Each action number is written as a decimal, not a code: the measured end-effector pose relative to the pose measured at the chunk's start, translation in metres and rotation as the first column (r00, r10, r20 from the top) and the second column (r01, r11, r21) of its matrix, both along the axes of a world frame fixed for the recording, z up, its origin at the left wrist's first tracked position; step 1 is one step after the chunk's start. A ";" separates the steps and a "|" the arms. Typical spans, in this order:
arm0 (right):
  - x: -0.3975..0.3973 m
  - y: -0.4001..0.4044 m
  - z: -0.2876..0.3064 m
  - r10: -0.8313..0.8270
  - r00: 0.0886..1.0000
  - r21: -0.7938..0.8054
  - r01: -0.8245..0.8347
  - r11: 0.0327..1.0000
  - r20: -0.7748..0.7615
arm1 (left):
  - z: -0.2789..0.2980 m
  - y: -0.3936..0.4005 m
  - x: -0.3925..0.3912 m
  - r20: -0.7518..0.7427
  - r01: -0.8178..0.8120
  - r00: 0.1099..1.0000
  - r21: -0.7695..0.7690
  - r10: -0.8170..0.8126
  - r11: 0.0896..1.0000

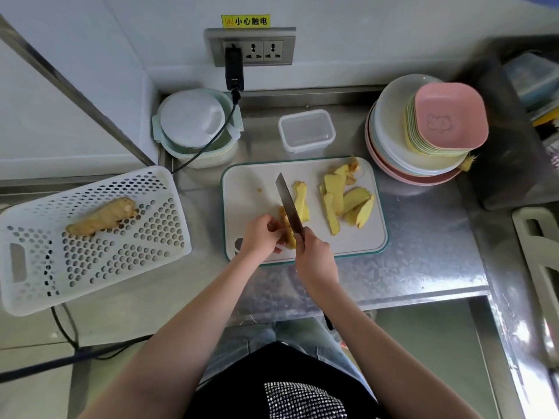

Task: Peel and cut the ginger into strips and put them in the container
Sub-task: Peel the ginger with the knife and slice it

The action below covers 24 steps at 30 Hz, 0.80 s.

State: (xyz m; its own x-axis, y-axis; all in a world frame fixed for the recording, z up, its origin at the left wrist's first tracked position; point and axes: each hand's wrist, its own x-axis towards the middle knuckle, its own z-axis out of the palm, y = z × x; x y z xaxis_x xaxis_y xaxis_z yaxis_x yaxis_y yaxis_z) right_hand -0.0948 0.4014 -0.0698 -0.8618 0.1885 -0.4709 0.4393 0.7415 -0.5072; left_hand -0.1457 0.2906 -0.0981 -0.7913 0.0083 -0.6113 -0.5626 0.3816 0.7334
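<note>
A: Why does the left hand [260,234] sit so close to the blade?

B: Its fingers curl round a ginger piece [286,228] near the front edge of the cutting board [251,189], pinning it so it cannot roll. The right hand [314,255] wraps the handle of the cleaver [289,204], whose blade angles away toward the board's back edge, resting against that piece. It looks like she is slicing it lengthwise.

A: And the rest of the ginger?

B: One peeled slab [302,201] lies just right of the blade, mid-board. More slices [348,204] are heaped on the board's right side, with peel scraps [352,169] at its back right corner, probably pushed clear of the cutting spot. An unpeeled root [101,217] waits in the white perforated basket [90,267], well left of the board.

A: Where do the strips go?

B: Likely the clear container [306,130], open and just behind the board's back edge. Nothing shows inside it.

A: Any room to work?

B: The board's left half is bare. To its right the stacked plates [423,137] crowd the back corner, and the board's front edge sits near the counter's drop-off, so pieces swept forward could fall.
</note>
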 end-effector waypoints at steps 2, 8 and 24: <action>0.002 -0.002 -0.002 0.015 1.000 0.035 -0.015 0.999 -0.006 | 0.004 -0.001 -0.002 -0.018 -0.046 0.999 -0.008 0.046 0.999; 0.003 -0.005 -0.004 0.036 0.999 0.109 -0.035 0.993 -0.005 | 0.041 0.010 -0.030 -0.209 0.129 0.955 -0.340 -0.209 0.931; 0.003 0.025 -0.012 0.015 1.000 0.013 -0.015 1.000 0.020 | 0.019 0.006 -0.028 -0.048 0.185 0.973 -0.419 -0.225 0.889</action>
State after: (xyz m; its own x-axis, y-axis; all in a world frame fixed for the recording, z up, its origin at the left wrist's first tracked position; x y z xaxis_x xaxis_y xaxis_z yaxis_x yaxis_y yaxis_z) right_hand -0.0917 0.4261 -0.0821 -0.8550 0.1819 -0.4857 0.4379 0.7549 -0.4882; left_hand -0.1739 0.2971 -0.0789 -0.8523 -0.0583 -0.5198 -0.3765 0.7581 0.5324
